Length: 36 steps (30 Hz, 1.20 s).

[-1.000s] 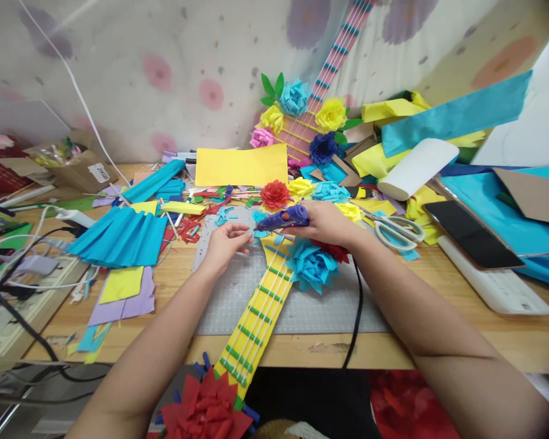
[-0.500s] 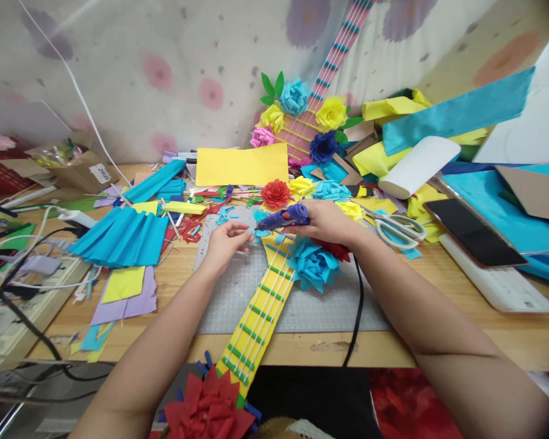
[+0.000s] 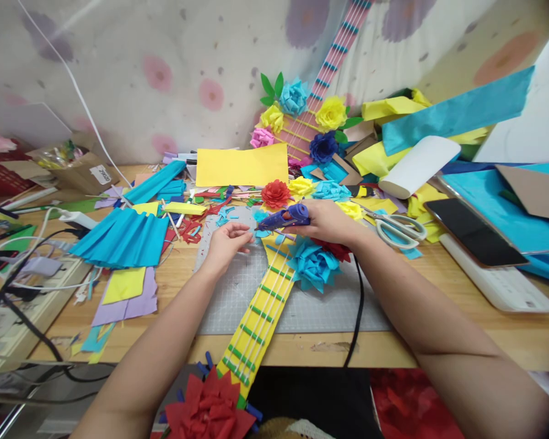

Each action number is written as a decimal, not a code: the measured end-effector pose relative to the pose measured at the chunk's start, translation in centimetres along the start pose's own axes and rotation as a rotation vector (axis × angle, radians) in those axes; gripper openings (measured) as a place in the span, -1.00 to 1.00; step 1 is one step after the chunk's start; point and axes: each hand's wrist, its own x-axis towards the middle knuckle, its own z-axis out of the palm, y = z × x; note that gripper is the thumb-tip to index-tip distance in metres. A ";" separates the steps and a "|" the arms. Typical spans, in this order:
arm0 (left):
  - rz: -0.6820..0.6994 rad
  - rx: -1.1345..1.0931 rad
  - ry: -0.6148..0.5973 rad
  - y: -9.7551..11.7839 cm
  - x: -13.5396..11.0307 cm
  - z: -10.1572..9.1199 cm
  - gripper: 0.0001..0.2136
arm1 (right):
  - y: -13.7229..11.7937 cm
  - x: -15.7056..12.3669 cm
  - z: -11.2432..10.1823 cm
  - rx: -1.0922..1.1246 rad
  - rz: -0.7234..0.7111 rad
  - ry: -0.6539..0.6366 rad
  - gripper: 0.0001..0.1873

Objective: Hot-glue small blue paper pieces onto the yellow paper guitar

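Observation:
My right hand is wrapped round a blue glue gun, its nozzle pointing left. Close to the nozzle is my left hand, thumb and forefinger pinched together; whatever is between them is too small to make out. Under both hands lies a yellow paper guitar with green frets and white strings, its neck slanting towards me. A blue paper flower covers part of its body, just below my right hand. At the near end of the neck is a large red paper flower.
A grey cutting mat lies beneath the guitar. Scissors, a phone and paper scraps are on the right. Pleated blue paper and a power strip sit left. A pink paper guitar leans at the back.

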 end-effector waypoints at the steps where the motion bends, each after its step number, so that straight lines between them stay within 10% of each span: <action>1: 0.001 0.000 -0.001 0.0 0.0 0.0 -0.56 | 0.0 0.0 0.0 -0.005 0.006 -0.011 -0.58; 36: -0.142 -0.091 0.004 1.0 2.0 -0.2 -0.72 | 2.4 -0.4 -1.7 0.548 0.117 0.311 -0.47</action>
